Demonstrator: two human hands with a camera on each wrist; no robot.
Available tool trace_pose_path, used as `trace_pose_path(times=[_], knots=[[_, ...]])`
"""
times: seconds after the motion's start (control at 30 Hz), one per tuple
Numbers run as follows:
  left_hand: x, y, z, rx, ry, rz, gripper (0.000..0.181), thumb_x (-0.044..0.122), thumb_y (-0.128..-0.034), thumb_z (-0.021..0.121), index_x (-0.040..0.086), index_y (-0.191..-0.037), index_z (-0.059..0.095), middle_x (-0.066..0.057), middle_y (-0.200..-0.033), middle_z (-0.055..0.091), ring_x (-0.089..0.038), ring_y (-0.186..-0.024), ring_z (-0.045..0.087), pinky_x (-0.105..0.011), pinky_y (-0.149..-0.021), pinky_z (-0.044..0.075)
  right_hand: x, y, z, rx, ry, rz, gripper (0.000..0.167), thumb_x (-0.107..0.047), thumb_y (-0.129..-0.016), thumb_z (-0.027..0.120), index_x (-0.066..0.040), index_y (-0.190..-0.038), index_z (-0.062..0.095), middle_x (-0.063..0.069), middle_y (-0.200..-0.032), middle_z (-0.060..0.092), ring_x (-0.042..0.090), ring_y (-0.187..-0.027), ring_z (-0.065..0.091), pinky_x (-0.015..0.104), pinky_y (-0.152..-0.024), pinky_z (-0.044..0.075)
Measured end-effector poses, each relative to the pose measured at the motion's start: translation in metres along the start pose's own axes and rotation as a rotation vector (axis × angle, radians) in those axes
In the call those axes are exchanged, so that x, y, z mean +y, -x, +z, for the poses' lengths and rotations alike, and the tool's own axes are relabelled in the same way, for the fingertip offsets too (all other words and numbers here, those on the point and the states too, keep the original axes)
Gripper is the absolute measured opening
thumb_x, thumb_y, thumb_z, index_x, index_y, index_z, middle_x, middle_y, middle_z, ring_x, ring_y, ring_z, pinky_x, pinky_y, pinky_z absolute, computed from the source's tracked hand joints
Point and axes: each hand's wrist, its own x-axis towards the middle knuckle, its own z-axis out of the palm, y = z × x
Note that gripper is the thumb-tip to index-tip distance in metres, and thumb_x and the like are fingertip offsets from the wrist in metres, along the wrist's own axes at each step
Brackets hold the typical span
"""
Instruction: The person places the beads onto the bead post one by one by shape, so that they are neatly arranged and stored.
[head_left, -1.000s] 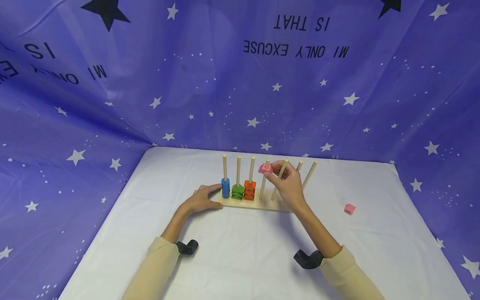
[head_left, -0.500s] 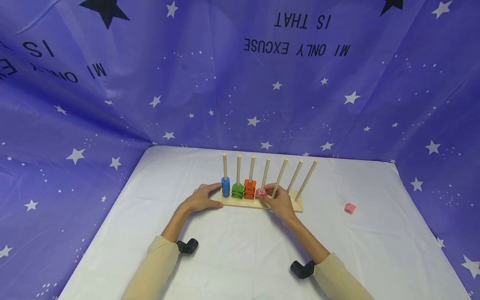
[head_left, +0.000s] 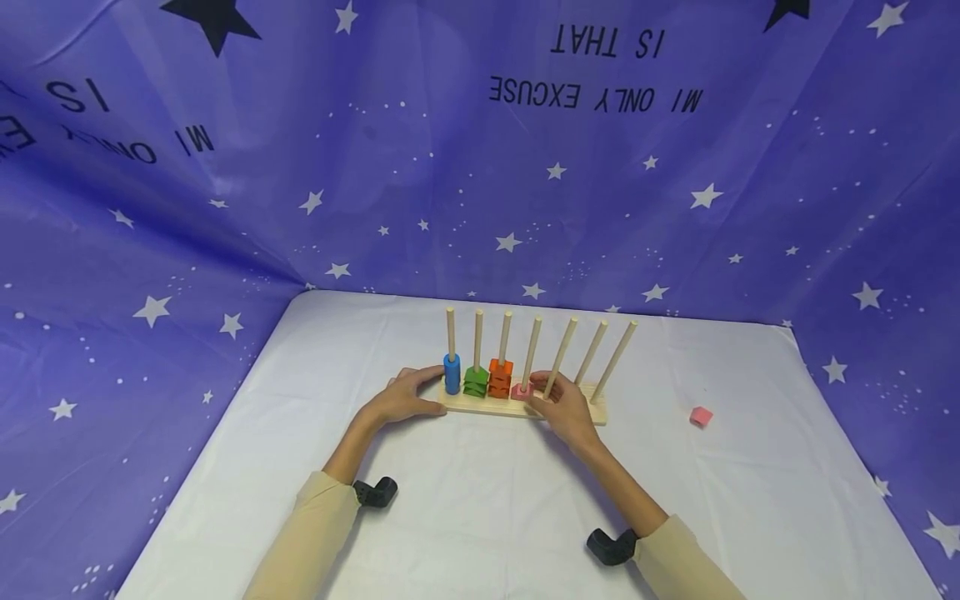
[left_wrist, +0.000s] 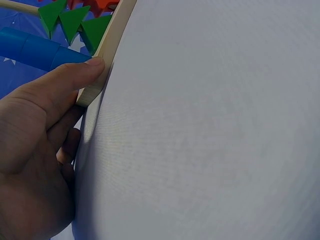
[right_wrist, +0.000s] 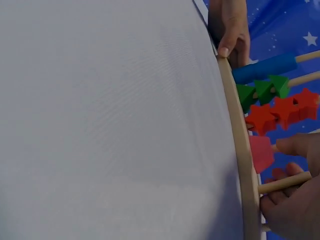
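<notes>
A wooden peg stacker with a row of upright pegs lies on the table. My left hand grips its left end, thumb on the front edge and fingers behind. Blue cylinders stand on the leftmost peg, green triangles on the second, orange-red stars on the third. One pink pentagon block sits at the bottom of the fourth peg. Just right of that block is my right hand, fingers spread around the fifth peg with a gap between thumb and block in the right wrist view.
A second pink block lies on the white tablecloth to the right. Pegs right of the fourth carry no blocks. Purple star-printed cloth surrounds the table at the back and sides.
My right hand has lowered the pink pentagon block down the fourth peg to the base, let it go and shifted slightly right. My left hand has stayed on the stacker's end.
</notes>
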Motion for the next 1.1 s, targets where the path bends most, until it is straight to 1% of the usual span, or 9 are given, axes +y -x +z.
trace_pose_path(times=[0.13, 0.27, 0.43, 0.5, 0.6, 0.7, 0.8, 0.87, 1.1], knots=[[0.0, 0.001, -0.001, -0.006, -0.002, 0.004, 0.081, 0.032, -0.0818, 0.081, 0.011, -0.151, 0.045, -0.016, -0.15, 0.045, -0.035, -0.132, 0.038, -0.059, -0.109, 0.026, -0.004, 0.017, -0.02, -0.064, 0.023, -0.029, 0.048, 0.002, -0.09, 0.07, 0.012, -0.134, 0.052, 0.029, -0.134, 0.056, 0.041, -0.127, 0.052, 0.04, -0.107, 0.04], [0.001, 0.001, 0.0, -0.006, -0.005, 0.008, 0.081, 0.032, -0.0821, 0.08, 0.01, -0.151, 0.045, -0.016, -0.15, 0.045, -0.035, -0.131, 0.038, -0.058, -0.109, 0.027, -0.005, 0.04, -0.055, -0.041, 0.136, -0.116, 0.034, 0.005, -0.09, 0.069, 0.012, -0.122, 0.062, 0.026, -0.117, 0.066, 0.035, -0.109, 0.065, 0.03, -0.093, 0.051], [0.0, 0.001, 0.0, -0.003, 0.004, 0.01, 0.081, 0.032, -0.0819, 0.081, 0.01, -0.151, 0.045, -0.017, -0.149, 0.046, -0.034, -0.13, 0.039, -0.058, -0.108, 0.028, 0.007, 0.055, -0.117, 0.172, 0.321, -0.195, 0.017, 0.002, -0.09, 0.07, 0.007, -0.106, 0.07, 0.018, -0.096, 0.072, 0.005, -0.086, 0.066, 0.013, -0.076, 0.05], [-0.001, 0.0, 0.0, -0.003, 0.009, 0.013, 0.081, 0.032, -0.082, 0.081, 0.01, -0.151, 0.045, -0.017, -0.15, 0.046, -0.035, -0.13, 0.039, -0.058, -0.108, 0.028, 0.013, 0.058, -0.144, 0.29, 0.417, -0.168, 0.017, -0.004, -0.091, 0.071, 0.005, -0.106, 0.071, 0.017, -0.094, 0.073, -0.006, -0.081, 0.061, 0.009, -0.072, 0.047], [-0.002, 0.001, 0.0, -0.001, 0.015, 0.01, 0.081, 0.032, -0.0819, 0.081, 0.009, -0.151, 0.045, -0.017, -0.149, 0.046, -0.035, -0.13, 0.039, -0.059, -0.108, 0.028, 0.023, 0.06, -0.181, 0.434, 0.533, -0.056, 0.023, -0.015, -0.092, 0.072, 0.002, -0.108, 0.072, 0.016, -0.094, 0.073, -0.012, -0.075, 0.055, 0.009, -0.067, 0.043], [-0.002, 0.001, -0.001, -0.001, 0.01, 0.001, 0.081, 0.032, -0.0817, 0.081, 0.01, -0.151, 0.046, -0.017, -0.148, 0.047, -0.035, -0.131, 0.039, -0.059, -0.108, 0.028, 0.035, 0.061, -0.206, 0.473, 0.595, 0.079, 0.038, -0.027, -0.091, 0.074, 0.002, -0.115, 0.069, 0.018, -0.1, 0.072, 0.003, -0.078, 0.061, 0.02, -0.067, 0.042], [-0.002, 0.0, 0.0, -0.005, 0.008, -0.001, 0.081, 0.032, -0.0817, 0.081, 0.01, -0.151, 0.046, -0.017, -0.149, 0.047, -0.035, -0.131, 0.039, -0.059, -0.108, 0.028, 0.046, 0.062, -0.217, 0.418, 0.63, 0.176, 0.053, -0.039, -0.091, 0.073, 0.005, -0.12, 0.064, 0.022, -0.105, 0.069, 0.028, -0.09, 0.065, 0.031, -0.07, 0.043], [-0.002, -0.001, 0.0, -0.007, 0.006, 0.002, 0.081, 0.033, -0.0817, 0.081, 0.01, -0.151, 0.045, -0.017, -0.149, 0.046, -0.035, -0.131, 0.039, -0.059, -0.107, 0.028, 0.052, 0.062, -0.218, 0.389, 0.642, 0.2, 0.058, -0.041, -0.09, 0.073, 0.008, -0.119, 0.062, 0.024, -0.103, 0.069, 0.04, -0.094, 0.064, 0.037, -0.069, 0.043], [0.0, -0.001, -0.001, -0.005, 0.009, -0.015, 0.082, 0.034, -0.0809, 0.082, 0.011, -0.151, 0.045, -0.018, -0.148, 0.046, -0.035, -0.13, 0.039, -0.059, -0.107, 0.029, 0.055, 0.053, -0.212, 0.393, 0.659, 0.194, 0.051, -0.033, -0.089, 0.075, 0.01, -0.111, 0.06, 0.023, -0.092, 0.067, 0.037, -0.081, 0.063, 0.034, -0.06, 0.044]])
